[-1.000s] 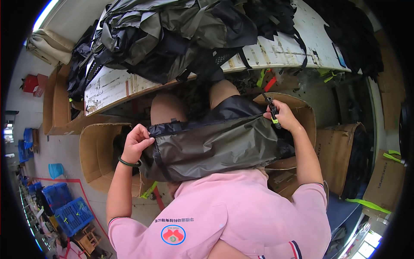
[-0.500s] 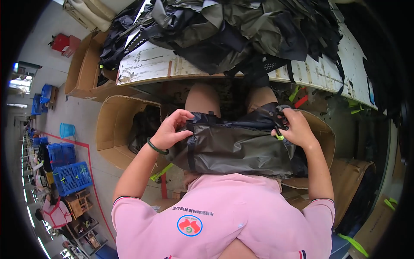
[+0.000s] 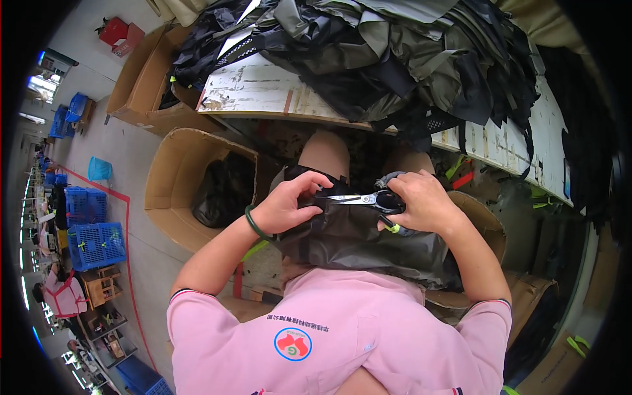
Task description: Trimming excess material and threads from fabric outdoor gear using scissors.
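Note:
A dark olive-black fabric piece (image 3: 355, 240) with black straps lies across my lap, creased and shiny. My left hand (image 3: 289, 204), with a dark bangle at the wrist, curls thumb and fingers around its upper left edge. My right hand (image 3: 421, 201) holds a pair of scissors (image 3: 366, 199) by the black handles. Their silver blades point left, the tips close to my left fingertips at the fabric's edge. Grey wrapping and a yellow-green bit show by my right fingers. Exactly what lies between the blades is too small to tell.
Ahead stands a worn white table (image 3: 263, 92) heaped with dark fabric pieces (image 3: 395, 49). An open cardboard box (image 3: 168, 191) with dark fabric inside is at my left, another box (image 3: 484, 220) at my right. Blue crates (image 3: 97, 247) stand farther left on the floor.
My right hand has moved left and inward, bringing the scissors' blades into plain view beside my left fingers. The left hand has shifted slightly right, and the view has turned a little.

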The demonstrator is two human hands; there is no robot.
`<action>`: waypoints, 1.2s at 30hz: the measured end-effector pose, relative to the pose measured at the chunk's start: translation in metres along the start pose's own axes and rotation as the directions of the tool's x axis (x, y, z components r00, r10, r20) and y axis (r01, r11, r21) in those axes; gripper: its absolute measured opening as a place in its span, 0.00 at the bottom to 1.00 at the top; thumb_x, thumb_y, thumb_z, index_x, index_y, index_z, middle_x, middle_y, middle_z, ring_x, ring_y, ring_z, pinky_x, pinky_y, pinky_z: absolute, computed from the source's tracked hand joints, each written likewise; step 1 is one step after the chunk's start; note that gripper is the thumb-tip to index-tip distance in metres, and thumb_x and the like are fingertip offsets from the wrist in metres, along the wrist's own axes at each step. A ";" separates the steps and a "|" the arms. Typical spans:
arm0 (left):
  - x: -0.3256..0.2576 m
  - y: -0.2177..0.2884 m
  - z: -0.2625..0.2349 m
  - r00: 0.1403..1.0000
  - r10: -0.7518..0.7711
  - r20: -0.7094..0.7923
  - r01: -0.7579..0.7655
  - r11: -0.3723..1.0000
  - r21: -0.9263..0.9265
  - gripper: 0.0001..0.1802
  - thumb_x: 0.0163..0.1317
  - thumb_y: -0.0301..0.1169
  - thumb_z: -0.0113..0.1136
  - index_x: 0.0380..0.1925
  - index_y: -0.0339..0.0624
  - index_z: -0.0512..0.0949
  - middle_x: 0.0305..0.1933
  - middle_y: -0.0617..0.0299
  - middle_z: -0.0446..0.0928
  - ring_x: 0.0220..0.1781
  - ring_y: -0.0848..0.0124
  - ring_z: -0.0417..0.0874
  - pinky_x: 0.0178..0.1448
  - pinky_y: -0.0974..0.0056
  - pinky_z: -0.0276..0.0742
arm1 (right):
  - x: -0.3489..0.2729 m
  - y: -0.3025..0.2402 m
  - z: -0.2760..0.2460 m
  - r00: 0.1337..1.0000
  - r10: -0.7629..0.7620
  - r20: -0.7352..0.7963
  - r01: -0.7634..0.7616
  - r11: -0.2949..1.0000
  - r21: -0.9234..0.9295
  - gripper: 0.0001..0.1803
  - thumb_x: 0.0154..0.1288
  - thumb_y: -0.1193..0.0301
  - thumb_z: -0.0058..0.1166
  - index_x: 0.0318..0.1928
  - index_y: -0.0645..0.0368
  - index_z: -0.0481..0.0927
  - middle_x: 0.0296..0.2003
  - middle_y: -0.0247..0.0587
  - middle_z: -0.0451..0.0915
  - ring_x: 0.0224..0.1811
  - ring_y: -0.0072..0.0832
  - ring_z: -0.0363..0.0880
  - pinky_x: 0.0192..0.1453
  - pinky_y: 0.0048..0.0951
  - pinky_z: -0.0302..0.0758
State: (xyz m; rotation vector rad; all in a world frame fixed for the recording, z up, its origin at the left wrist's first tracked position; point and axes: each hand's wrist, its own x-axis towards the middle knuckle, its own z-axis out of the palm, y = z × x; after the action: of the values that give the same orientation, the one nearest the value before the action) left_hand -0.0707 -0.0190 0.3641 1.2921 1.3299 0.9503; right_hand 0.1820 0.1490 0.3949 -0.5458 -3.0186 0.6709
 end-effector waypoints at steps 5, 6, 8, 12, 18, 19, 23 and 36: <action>0.004 0.003 0.001 1.000 0.022 0.012 -0.023 0.999 0.048 0.26 0.53 0.15 0.63 0.53 0.42 0.72 0.35 0.69 0.73 0.36 0.81 0.70 0.43 0.73 0.69 | 0.006 -0.006 -0.001 0.999 -0.036 -0.023 0.037 0.999 0.026 0.32 0.40 0.44 0.71 0.30 0.59 0.76 0.27 0.44 0.77 0.36 0.44 0.78 0.43 0.39 0.70; 0.004 0.005 0.001 1.000 0.023 0.015 -0.024 0.998 0.059 0.26 0.52 0.15 0.63 0.53 0.42 0.72 0.35 0.68 0.73 0.36 0.81 0.70 0.43 0.73 0.69 | 0.008 -0.008 -0.002 0.999 -0.035 -0.019 0.036 0.999 0.036 0.32 0.39 0.44 0.71 0.30 0.59 0.76 0.27 0.44 0.77 0.36 0.44 0.78 0.43 0.39 0.70; 0.004 0.009 0.001 1.000 0.023 0.017 -0.023 0.998 0.053 0.26 0.52 0.15 0.63 0.53 0.43 0.72 0.35 0.68 0.73 0.35 0.80 0.70 0.43 0.73 0.69 | 0.010 -0.009 0.001 0.999 -0.039 -0.017 0.040 0.999 0.037 0.32 0.39 0.44 0.71 0.30 0.59 0.76 0.27 0.43 0.77 0.36 0.44 0.78 0.43 0.39 0.70; 0.002 0.009 0.000 1.000 0.002 0.021 -0.004 0.997 0.076 0.26 0.52 0.15 0.63 0.53 0.43 0.73 0.35 0.68 0.72 0.35 0.80 0.70 0.42 0.73 0.68 | 0.012 -0.009 0.000 0.998 -0.057 -0.022 0.058 0.998 0.033 0.31 0.39 0.45 0.72 0.27 0.59 0.75 0.24 0.43 0.77 0.33 0.45 0.78 0.39 0.41 0.71; 0.002 0.016 0.003 0.998 0.057 0.025 -0.060 0.991 0.123 0.29 0.51 0.15 0.64 0.54 0.44 0.73 0.35 0.68 0.72 0.35 0.80 0.70 0.42 0.73 0.68 | 0.005 -0.007 0.000 0.999 0.036 0.039 -0.040 0.994 0.097 0.29 0.40 0.48 0.73 0.26 0.59 0.74 0.21 0.46 0.76 0.27 0.47 0.77 0.30 0.42 0.72; 0.001 0.017 0.003 0.998 0.056 0.027 -0.059 0.991 0.122 0.29 0.51 0.15 0.64 0.54 0.44 0.73 0.35 0.68 0.72 0.35 0.80 0.70 0.42 0.73 0.68 | 0.001 -0.004 0.000 0.998 0.039 0.040 -0.042 0.994 0.099 0.29 0.40 0.48 0.73 0.26 0.59 0.74 0.21 0.46 0.76 0.27 0.47 0.77 0.30 0.42 0.72; 0.007 0.022 -0.009 0.999 0.018 0.046 -0.023 0.993 0.114 0.30 0.51 0.14 0.64 0.55 0.44 0.72 0.36 0.68 0.72 0.35 0.81 0.70 0.42 0.74 0.68 | -0.025 0.010 -0.007 0.986 0.163 0.044 -0.166 0.982 0.088 0.30 0.42 0.47 0.72 0.27 0.61 0.75 0.22 0.46 0.78 0.29 0.48 0.79 0.34 0.42 0.73; 0.133 -0.033 -0.097 0.985 0.076 -0.155 0.027 0.818 0.574 0.21 0.50 0.20 0.66 0.47 0.44 0.76 0.29 0.68 0.73 0.33 0.75 0.73 0.40 0.68 0.73 | -0.160 0.030 0.058 0.842 0.533 0.084 -0.496 0.703 0.509 0.22 0.44 0.77 0.73 0.34 0.62 0.69 0.26 0.43 0.72 0.28 0.31 0.67 0.36 0.30 0.72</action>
State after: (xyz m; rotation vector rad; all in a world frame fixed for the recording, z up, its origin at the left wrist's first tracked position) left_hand -0.1611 0.1187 0.3316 1.7114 1.8315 0.7036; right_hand 0.3374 0.0970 0.3420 -1.3517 -2.4223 1.3846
